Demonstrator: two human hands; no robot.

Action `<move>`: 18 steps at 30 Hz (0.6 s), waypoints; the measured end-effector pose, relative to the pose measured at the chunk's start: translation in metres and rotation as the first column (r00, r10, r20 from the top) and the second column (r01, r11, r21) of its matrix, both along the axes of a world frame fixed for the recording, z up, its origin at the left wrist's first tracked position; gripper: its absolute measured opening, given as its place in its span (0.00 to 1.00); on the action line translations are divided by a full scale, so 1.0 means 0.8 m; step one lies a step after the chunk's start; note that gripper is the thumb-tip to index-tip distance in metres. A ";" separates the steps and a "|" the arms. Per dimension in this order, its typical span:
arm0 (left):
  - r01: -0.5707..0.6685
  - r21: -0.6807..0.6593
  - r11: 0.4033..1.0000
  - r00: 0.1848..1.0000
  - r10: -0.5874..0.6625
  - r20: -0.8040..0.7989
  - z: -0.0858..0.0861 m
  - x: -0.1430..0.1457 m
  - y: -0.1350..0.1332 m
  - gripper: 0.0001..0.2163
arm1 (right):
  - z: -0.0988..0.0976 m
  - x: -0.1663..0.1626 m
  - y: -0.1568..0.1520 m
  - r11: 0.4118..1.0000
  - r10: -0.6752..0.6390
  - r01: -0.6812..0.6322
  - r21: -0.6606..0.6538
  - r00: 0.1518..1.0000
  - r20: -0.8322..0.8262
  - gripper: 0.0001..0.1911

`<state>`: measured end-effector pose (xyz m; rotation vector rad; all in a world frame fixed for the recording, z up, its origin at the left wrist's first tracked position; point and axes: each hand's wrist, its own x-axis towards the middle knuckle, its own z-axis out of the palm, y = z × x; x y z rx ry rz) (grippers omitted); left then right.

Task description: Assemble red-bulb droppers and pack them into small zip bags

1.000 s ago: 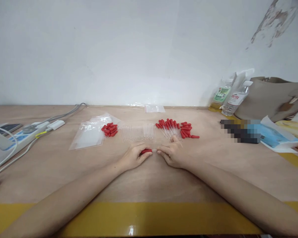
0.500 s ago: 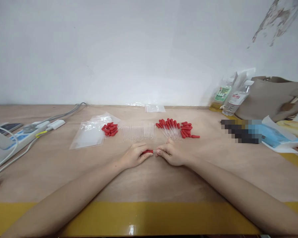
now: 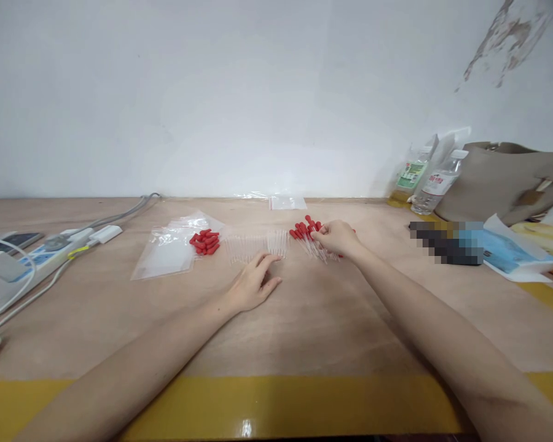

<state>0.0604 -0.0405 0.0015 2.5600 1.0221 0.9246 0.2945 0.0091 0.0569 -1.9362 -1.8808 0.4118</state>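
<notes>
My left hand (image 3: 253,285) rests with its fingers apart and nothing between them, just in front of a row of clear thin glass tubes (image 3: 253,247). My right hand (image 3: 334,238) is over a fan of droppers (image 3: 304,233), red rubber bulbs on clear tubes. Its thumb and fingers are pinched on a dropper among the others, partly covered by the fingers. Behind that hand the pile of loose red bulbs on the right is mostly hidden. Left of the tubes lies another heap of red bulbs (image 3: 205,242).
Clear plastic bags (image 3: 166,252) lie at the left, with a power strip (image 3: 32,258) and cables beyond. A small bag (image 3: 288,202) is by the wall. At the right are two bottles (image 3: 437,181), a grey handbag (image 3: 493,178) and a blue packet (image 3: 511,252).
My hands have parted. My left hand has let go of the red bulb and opened. My right hand has moved away and to the right, with the dropper, onto the fan of droppers.
</notes>
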 end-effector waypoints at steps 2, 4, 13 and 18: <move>0.003 -0.010 1.000 1.000 -0.003 -0.008 0.001 0.000 0.000 0.15 | -0.007 -0.005 0.010 0.995 -0.097 0.094 0.033 0.991 0.095 0.14; 0.006 -0.011 1.000 1.000 -0.006 -0.012 0.002 0.000 0.000 0.15 | -0.015 -0.010 0.015 0.991 -0.132 0.124 0.058 0.978 0.164 0.13; 0.009 -0.018 1.000 0.999 -0.009 -0.030 0.004 0.001 -0.001 0.13 | -0.033 -0.021 0.020 0.997 -0.075 0.073 0.014 0.973 0.220 0.20; 0.013 -0.020 1.000 1.000 -0.013 -0.025 0.004 0.001 -0.001 0.13 | -0.028 -0.024 0.014 0.989 -0.121 0.090 0.119 0.949 0.291 0.19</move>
